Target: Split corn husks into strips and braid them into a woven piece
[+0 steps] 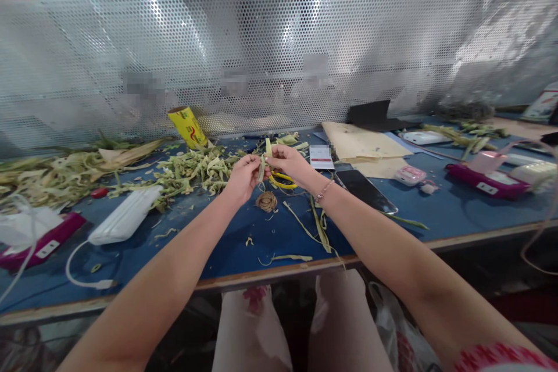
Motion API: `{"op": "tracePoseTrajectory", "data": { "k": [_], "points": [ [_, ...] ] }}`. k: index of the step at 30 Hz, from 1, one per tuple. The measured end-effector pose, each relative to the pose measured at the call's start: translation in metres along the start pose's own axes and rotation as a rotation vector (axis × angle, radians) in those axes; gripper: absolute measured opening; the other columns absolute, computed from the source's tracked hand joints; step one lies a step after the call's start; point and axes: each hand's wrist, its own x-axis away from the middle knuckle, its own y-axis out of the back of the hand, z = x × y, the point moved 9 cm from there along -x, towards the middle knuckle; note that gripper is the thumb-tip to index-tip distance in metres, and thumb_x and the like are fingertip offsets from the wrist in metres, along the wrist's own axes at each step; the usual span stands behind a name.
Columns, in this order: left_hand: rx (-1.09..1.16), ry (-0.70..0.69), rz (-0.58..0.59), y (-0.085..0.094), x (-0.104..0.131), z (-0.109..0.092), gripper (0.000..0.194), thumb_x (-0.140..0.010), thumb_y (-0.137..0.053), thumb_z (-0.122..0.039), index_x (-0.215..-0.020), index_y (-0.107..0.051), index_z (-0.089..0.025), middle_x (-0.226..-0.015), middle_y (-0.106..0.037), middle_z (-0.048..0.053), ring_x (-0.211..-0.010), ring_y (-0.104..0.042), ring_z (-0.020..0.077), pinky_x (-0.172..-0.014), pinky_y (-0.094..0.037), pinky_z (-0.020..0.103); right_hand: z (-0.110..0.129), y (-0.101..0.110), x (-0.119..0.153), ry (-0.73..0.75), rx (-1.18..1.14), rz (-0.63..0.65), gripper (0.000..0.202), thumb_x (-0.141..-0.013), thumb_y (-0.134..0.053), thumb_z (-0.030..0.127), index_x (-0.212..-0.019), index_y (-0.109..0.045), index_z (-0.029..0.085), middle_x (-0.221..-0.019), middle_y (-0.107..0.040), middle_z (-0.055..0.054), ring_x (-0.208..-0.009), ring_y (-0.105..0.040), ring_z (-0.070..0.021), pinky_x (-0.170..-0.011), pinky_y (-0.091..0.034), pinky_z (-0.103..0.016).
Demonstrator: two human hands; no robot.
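Observation:
A pale green leaf strip [268,146], like a piece of corn husk, stands up between my two hands over the blue table. My left hand [244,177] pinches its lower part with thumb and fingertips. From the other side my right hand [285,161] is closed on the same strip, the fingertips of both hands almost touching. Just below them lies a small brown coil of twine [266,201]. A yellow ring, perhaps a roll of tape [283,181], is partly hidden under my right hand.
A heap of short leaf pieces [196,170] and longer husks [56,177] spread leftward. Nearby are a yellow tube [187,127], white power bank [125,215], phone [366,190], brown paper [357,142] and pink case [410,175]. A perforated metal panel [270,58] stands behind.

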Motion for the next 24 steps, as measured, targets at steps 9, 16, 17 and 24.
{"op": "tracePoseTrajectory", "data": {
  "k": [9, 16, 17, 24],
  "points": [
    [-0.047, -0.042, 0.001, -0.002, 0.001, -0.002, 0.01, -0.077, -0.044, -0.015, -0.069, -0.039, -0.019, -0.047, -0.054, -0.004, -0.04, -0.052, 0.0087, -0.047, -0.043, 0.019, -0.006, 0.009, -0.007, 0.072, 0.096, -0.095, 0.015, -0.075, -0.044, 0.031, -0.066, -0.044, 0.02, -0.059, -0.035, 0.005, -0.052, -0.033, -0.0079, -0.048, -0.027, -0.02],
    [-0.031, -0.082, -0.01, -0.005, 0.002, -0.002, 0.015, -0.081, -0.044, -0.02, -0.068, -0.036, -0.02, -0.047, -0.053, -0.005, -0.04, -0.049, 0.0075, -0.046, -0.041, 0.018, 0.016, 0.005, 0.003, 0.215, 0.29, -0.166, 0.016, -0.08, -0.036, 0.026, -0.065, -0.036, 0.02, -0.061, -0.034, 0.004, -0.059, -0.035, -0.0099, -0.057, -0.03, -0.023],
    [-0.038, -0.089, -0.021, -0.005, 0.003, -0.002, 0.015, -0.081, -0.043, -0.021, -0.068, -0.036, -0.02, -0.046, -0.052, -0.005, -0.04, -0.048, 0.0076, -0.046, -0.04, 0.018, 0.02, 0.002, 0.005, 0.242, 0.33, -0.163, 0.016, -0.081, -0.035, 0.025, -0.065, -0.036, 0.02, -0.062, -0.034, 0.004, -0.06, -0.035, -0.0101, -0.059, -0.03, -0.023],
    [-0.291, -0.244, -0.112, 0.003, 0.004, -0.013, 0.013, -0.083, -0.034, -0.017, -0.071, -0.033, -0.022, -0.041, -0.043, -0.009, -0.035, -0.041, 0.0085, -0.041, -0.032, 0.018, 0.036, 0.002, 0.012, 0.402, 0.546, -0.228, 0.015, -0.081, -0.039, 0.024, -0.067, -0.043, 0.019, -0.065, -0.044, 0.001, -0.067, -0.042, -0.0127, -0.067, -0.034, -0.026]
  ]
}}
